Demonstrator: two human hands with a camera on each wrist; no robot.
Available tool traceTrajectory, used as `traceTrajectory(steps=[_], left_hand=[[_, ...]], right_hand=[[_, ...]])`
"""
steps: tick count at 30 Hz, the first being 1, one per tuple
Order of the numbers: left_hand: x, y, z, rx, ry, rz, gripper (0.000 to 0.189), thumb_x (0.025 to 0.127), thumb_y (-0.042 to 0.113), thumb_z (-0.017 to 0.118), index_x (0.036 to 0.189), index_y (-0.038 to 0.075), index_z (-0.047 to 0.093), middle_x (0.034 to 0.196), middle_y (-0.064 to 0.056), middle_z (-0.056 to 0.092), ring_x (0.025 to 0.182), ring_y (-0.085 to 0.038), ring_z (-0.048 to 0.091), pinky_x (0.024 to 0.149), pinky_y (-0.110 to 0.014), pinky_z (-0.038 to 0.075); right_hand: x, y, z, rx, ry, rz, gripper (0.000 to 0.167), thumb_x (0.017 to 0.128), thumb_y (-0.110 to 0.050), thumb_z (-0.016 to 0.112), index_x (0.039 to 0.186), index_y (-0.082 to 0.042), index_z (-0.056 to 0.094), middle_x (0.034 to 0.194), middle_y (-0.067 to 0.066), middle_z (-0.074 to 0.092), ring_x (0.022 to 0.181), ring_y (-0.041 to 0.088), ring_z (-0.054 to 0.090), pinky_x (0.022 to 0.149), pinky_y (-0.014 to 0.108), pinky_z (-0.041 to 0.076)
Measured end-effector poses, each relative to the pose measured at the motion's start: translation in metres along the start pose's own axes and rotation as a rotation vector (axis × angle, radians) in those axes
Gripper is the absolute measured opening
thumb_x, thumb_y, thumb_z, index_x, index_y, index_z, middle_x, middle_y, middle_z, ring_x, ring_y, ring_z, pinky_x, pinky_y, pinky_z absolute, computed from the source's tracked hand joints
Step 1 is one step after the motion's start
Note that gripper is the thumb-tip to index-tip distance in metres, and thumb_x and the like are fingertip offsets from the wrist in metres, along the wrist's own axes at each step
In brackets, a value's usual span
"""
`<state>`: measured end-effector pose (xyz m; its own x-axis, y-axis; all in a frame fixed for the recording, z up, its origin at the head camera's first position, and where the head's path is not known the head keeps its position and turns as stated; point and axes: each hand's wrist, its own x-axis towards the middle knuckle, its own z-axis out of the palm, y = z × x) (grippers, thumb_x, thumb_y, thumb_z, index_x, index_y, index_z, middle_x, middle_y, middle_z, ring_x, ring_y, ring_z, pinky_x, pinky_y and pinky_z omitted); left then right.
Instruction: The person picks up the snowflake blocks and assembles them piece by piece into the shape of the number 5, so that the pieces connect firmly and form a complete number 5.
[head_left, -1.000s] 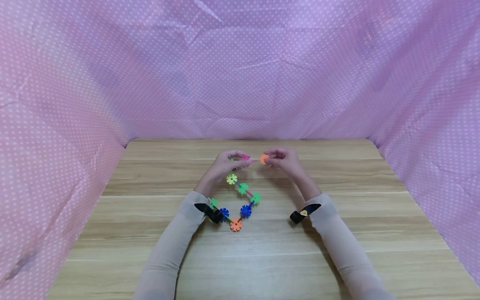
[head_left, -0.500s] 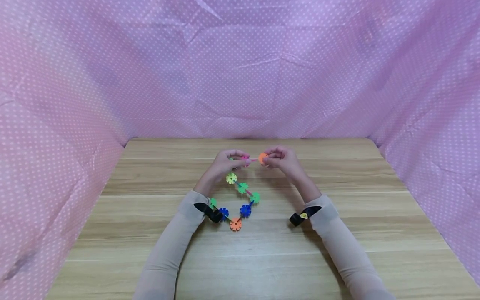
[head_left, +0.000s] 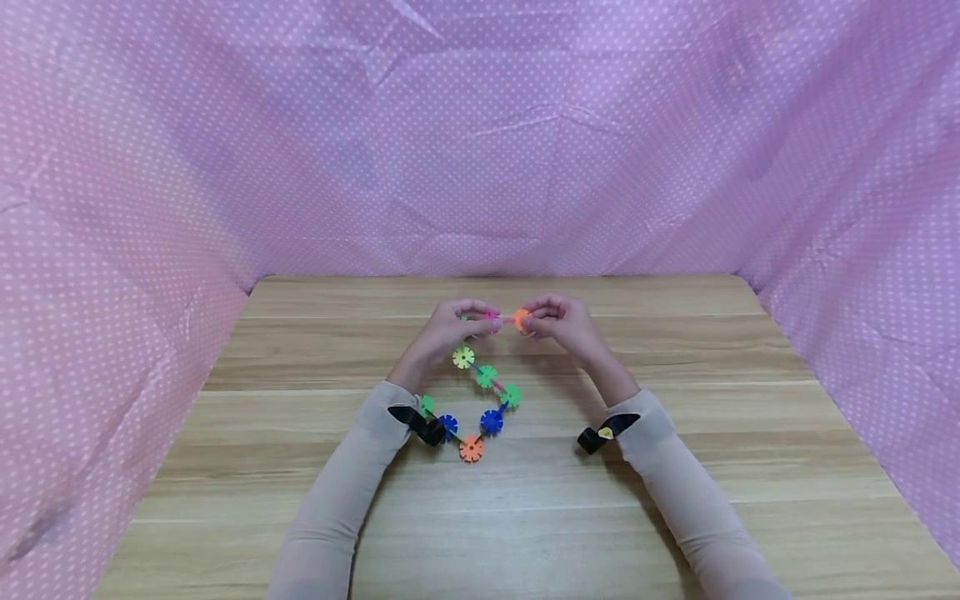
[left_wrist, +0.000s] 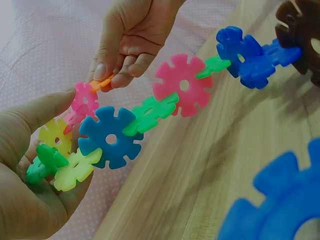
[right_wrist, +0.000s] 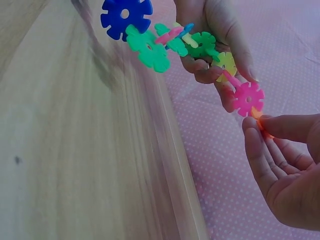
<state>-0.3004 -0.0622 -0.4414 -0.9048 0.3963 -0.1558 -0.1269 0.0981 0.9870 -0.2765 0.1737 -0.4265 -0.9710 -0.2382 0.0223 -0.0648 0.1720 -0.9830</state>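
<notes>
My left hand [head_left: 446,329] holds one end of a chain of slotted plastic snowflake discs, its thumb against a pink disc [left_wrist: 86,97]. Yellow [left_wrist: 55,134] and green [left_wrist: 46,164] discs lie along its fingers. Between thumb and fingertips, my right hand [head_left: 573,325] pinches an orange disc [right_wrist: 262,126]. The orange disc's edge meets the slotted rim of the pink disc [right_wrist: 248,99], the two standing crosswise. From the left hand the chain curves toward the person, through a yellow disc [head_left: 463,357], green discs [head_left: 510,395] and blue discs [head_left: 491,422] to another orange disc [head_left: 471,449].
Under the chain is a wood-grain table [head_left: 585,517], its far edge just beyond the hands. Pink dotted cloth [head_left: 480,167] hangs behind and at both sides. Black straps [head_left: 600,433] sit on the sleeves near the wrists.
My right hand has moved slightly left with the orange disc, closing the gap to the pink piece. The left hand and the rest of the chain stay nearly still.
</notes>
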Motion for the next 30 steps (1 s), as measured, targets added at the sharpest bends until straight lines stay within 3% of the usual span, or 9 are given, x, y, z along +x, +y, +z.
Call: traceTrajectory(steps=[5, 10, 16, 24, 30], left_hand=[[0.0001, 0.0007, 0.0008, -0.064, -0.009, -0.011, 0.040, 0.092, 0.011, 0.076, 0.127, -0.005, 0.065, 0.111, -0.012, 0.075, 0.103, -0.027, 0.073, 0.104, -0.055, 0.053], [-0.0003, 0.0011, 0.0012, -0.104, -0.004, -0.024, 0.041, 0.090, 0.007, 0.077, 0.127, -0.008, 0.064, 0.114, -0.013, 0.074, 0.094, -0.016, 0.075, 0.106, -0.052, 0.052], [-0.0008, -0.0002, 0.0031, -0.096, 0.014, -0.022, 0.033, 0.089, 0.008, 0.079, 0.118, -0.003, 0.070, 0.110, -0.013, 0.075, 0.094, -0.020, 0.075, 0.105, -0.051, 0.053], [-0.0036, 0.0026, 0.0044, -0.101, 0.048, -0.044, 0.030, 0.088, 0.009, 0.081, 0.115, 0.000, 0.072, 0.108, -0.012, 0.074, 0.110, -0.036, 0.071, 0.107, -0.051, 0.052], [-0.0027, 0.0032, 0.0016, -0.128, 0.022, -0.022, 0.036, 0.089, 0.008, 0.078, 0.122, -0.004, 0.067, 0.108, -0.011, 0.075, 0.099, -0.024, 0.075, 0.107, -0.051, 0.052]], right_hand=[[-0.0004, 0.0008, 0.0007, 0.015, 0.014, -0.022, 0.027, 0.092, 0.000, 0.072, 0.117, 0.010, 0.065, 0.100, 0.022, 0.073, 0.076, 0.010, 0.073, 0.083, 0.052, 0.062], [-0.0015, -0.0005, 0.0019, 0.029, 0.030, -0.025, 0.026, 0.091, 0.003, 0.072, 0.114, 0.013, 0.065, 0.087, 0.004, 0.076, 0.073, 0.009, 0.073, 0.076, 0.040, 0.064], [-0.0010, 0.0004, 0.0051, 0.054, 0.035, -0.034, 0.024, 0.090, 0.007, 0.072, 0.112, 0.014, 0.065, 0.082, 0.000, 0.076, 0.071, 0.011, 0.074, 0.077, 0.042, 0.064], [-0.0022, -0.0007, 0.0085, 0.105, 0.060, -0.053, 0.026, 0.089, 0.009, 0.071, 0.112, 0.017, 0.063, 0.081, -0.003, 0.076, 0.071, 0.010, 0.073, 0.074, 0.036, 0.064], [-0.0008, 0.0013, 0.0073, 0.128, 0.026, -0.049, 0.029, 0.090, 0.007, 0.071, 0.116, 0.017, 0.061, 0.085, 0.000, 0.075, 0.074, 0.009, 0.073, 0.080, 0.043, 0.064]])
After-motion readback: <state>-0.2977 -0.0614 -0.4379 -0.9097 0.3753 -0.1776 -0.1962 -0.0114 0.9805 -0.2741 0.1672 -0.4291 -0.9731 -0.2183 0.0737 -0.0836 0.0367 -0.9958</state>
